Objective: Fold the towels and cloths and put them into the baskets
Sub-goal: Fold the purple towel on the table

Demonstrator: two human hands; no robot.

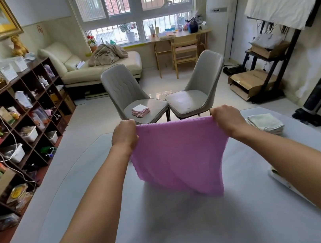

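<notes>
One purple towel (178, 158) gripped by left hand (124, 136) and right hand (226, 120); two chairs (191, 96) beyond.

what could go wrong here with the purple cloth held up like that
The purple cloth hangs from the left hand and right hand by its top corners only, so a slipping corner could spoil the fold. Its lower edge looks uneven, so laying it on the table may leave creases. A wide swing might disturb the folded pale towels nearby.
</notes>
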